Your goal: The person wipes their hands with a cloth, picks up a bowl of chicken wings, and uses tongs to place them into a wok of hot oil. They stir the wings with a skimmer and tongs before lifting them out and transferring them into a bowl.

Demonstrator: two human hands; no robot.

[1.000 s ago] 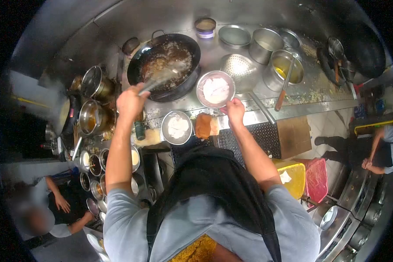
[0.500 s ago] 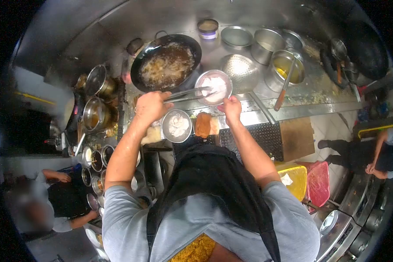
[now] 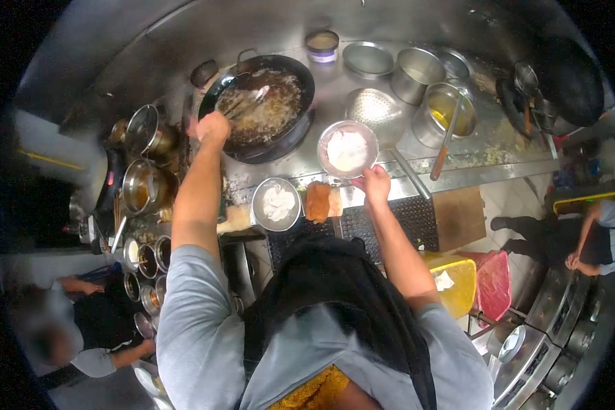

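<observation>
The left hand's point(image 3: 214, 128) fingers are closed round tongs point(image 3: 236, 108) over the wok's point(image 3: 280, 141) bubbling oil point(image 3: 273, 117); the right hand's point(image 3: 375, 184) fingers grip a bowl point(image 3: 372, 147) of white food point(image 3: 346, 151).

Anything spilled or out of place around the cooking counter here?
Yes: pale food bits are scattered over the right part of the steel counter, beside the metal pots, with more near the front edge below the wok. They lie loose outside any container, so they look like spills.
</observation>
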